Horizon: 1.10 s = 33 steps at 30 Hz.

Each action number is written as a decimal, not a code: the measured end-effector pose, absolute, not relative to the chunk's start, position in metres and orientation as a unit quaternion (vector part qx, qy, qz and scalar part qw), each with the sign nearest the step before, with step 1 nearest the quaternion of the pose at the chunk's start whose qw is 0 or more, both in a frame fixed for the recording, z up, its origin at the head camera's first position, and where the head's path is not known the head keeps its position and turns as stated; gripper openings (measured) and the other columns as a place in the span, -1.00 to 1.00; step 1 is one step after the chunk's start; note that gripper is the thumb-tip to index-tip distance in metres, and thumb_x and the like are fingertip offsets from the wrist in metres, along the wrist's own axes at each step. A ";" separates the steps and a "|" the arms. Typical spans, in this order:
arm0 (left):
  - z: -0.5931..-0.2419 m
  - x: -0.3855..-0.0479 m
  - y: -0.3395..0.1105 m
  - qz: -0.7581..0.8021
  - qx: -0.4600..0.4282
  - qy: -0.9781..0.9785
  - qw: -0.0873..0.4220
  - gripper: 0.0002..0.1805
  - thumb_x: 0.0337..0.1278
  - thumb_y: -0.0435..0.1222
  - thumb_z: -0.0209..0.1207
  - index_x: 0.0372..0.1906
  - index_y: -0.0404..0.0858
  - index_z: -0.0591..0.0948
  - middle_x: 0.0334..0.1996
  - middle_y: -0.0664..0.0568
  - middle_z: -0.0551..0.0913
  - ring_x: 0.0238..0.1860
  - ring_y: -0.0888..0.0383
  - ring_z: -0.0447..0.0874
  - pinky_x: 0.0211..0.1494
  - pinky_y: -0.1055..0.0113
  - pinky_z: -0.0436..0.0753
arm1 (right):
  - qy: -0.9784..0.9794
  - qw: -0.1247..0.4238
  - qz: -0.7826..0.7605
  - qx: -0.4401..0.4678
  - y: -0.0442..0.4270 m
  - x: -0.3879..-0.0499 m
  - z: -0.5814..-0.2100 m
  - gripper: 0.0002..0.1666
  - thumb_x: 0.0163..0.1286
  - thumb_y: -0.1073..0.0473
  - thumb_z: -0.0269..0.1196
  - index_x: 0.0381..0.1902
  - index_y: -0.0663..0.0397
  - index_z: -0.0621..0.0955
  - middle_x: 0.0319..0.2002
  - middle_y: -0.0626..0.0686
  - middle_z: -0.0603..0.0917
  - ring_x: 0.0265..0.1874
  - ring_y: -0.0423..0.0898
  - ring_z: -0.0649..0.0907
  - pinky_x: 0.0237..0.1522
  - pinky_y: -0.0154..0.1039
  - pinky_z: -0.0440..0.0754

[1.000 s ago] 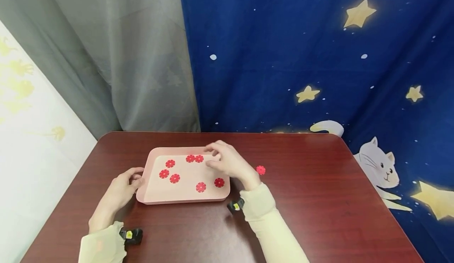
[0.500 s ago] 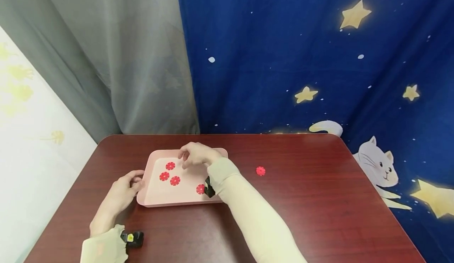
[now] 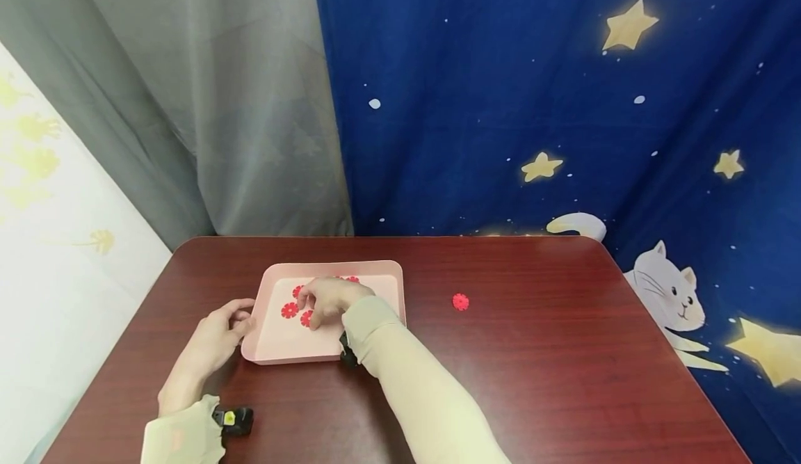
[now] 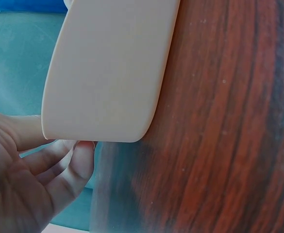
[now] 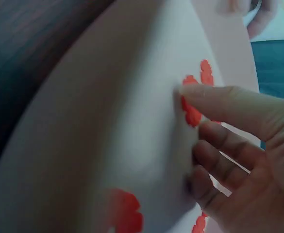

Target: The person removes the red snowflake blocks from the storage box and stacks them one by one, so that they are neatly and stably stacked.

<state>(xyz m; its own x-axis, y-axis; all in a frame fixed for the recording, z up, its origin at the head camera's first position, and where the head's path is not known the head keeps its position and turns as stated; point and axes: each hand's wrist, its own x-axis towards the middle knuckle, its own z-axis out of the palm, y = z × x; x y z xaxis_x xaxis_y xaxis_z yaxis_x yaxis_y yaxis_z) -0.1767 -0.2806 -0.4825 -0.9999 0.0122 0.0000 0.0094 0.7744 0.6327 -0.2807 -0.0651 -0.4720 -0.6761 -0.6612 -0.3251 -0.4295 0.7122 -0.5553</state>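
Observation:
A shallow pink tray (image 3: 275, 347) with several red flower-shaped discs (image 3: 289, 310) lies left of the table's middle. My left hand (image 3: 209, 342) holds the tray's left end; in the left wrist view its thumb (image 4: 83, 160) presses the outer wall and another finger reaches the rim. Over the left half of the tray is my right hand (image 3: 330, 296), its fingers bent and thumb apart from them. In the right wrist view the thumb tip overlaps a red disc (image 5: 193, 117); whether it touches cannot be told. The right hand partly hides some discs.
One more red disc (image 3: 460, 302) lies on the brown table (image 3: 563, 353), right of the tray. Behind the table hang a grey curtain (image 3: 269, 102) and a blue star-patterned curtain (image 3: 463, 102). A white patterned surface (image 3: 56, 297) stands at the left.
My right hand has moved left across the tray, from its right end to the discs on the left, and then nearer to me. My left hand stays at the tray's left end.

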 end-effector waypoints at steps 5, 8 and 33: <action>-0.481 -0.177 -0.280 0.330 0.009 0.944 -0.002 -0.59 0.33 -0.33 0.13 0.23 -0.36 0.47 -0.20 -0.11 0.62 -0.21 0.00 0.54 -0.20 0.16 0.48 | 0.891 0.251 -0.200 -0.320 -0.068 -0.279 -0.472 -0.76 0.10 0.29 0.46 -0.31 -0.06 0.64 -0.40 -0.13 0.56 -0.40 -0.21 0.52 -0.36 -0.38 0.44; -0.480 -0.178 -0.279 0.332 0.011 0.943 -0.002 -0.59 0.34 -0.32 0.13 0.23 -0.35 0.47 -0.20 -0.10 0.62 -0.23 0.01 0.55 -0.21 0.17 0.48 | 0.894 0.252 -0.186 -0.320 -0.069 -0.279 -0.473 -0.79 0.13 0.27 0.44 -0.34 -0.07 0.62 -0.41 -0.16 0.58 -0.40 -0.23 0.52 -0.36 -0.39 0.43; -0.482 -0.177 -0.280 0.331 0.000 0.943 0.007 -0.58 0.37 -0.30 0.12 0.25 -0.36 0.45 -0.19 -0.11 0.59 -0.28 0.04 0.53 -0.27 0.21 0.48 | 0.880 0.237 -0.233 -0.338 -0.069 -0.273 -0.471 -0.80 0.09 0.33 0.43 -0.40 -0.01 0.62 -0.50 -0.13 0.56 -0.63 -0.24 0.49 -0.59 -0.42 0.45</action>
<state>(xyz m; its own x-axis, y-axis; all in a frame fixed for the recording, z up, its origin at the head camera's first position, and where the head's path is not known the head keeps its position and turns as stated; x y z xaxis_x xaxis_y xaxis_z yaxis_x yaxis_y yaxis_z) -0.1767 -0.2803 -0.4816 -0.9999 0.0049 -0.0121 -0.0037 0.7804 0.6252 -0.2730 -0.0691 -0.4712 -0.6592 -0.7058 -0.2593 -0.4848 0.6625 -0.5709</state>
